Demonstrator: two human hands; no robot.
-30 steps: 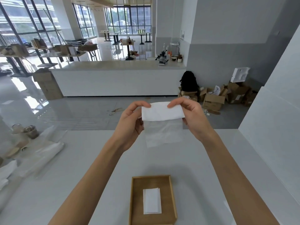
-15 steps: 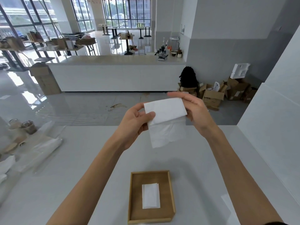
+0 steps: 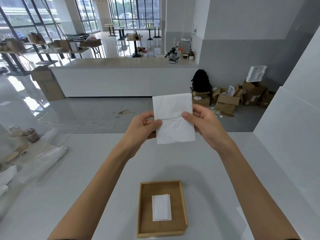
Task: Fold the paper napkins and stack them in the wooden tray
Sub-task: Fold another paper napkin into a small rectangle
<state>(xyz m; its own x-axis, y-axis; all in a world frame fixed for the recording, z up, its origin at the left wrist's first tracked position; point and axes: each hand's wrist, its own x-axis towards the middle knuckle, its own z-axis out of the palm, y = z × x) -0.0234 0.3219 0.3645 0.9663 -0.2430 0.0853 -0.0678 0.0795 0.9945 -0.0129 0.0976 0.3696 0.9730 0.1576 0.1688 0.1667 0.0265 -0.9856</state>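
Above the table (image 3: pixel 86 187) and well beyond the tray (image 3: pixel 160 234), where a folded stack (image 3: pixel 161 207) lies, the napkin (image 3: pixel 173 118) hangs in mid-air. The left hand (image 3: pixel 142 127) and right hand (image 3: pixel 206 125) pinch it at its crease, thumbs in front and fingers curled behind. Thin and unsupported, it may fold askew or tear, and a crooked piece would likely sit badly on the stack.

White table (image 3: pixel 86 187) carries wooden tray (image 3: pixel 146 201) near its front edge. Well left of tray: clear plastic wrapping (image 3: pixel 46 158). Beyond that, two cups (image 3: pixel 31 135), possibly jars; view blurred.
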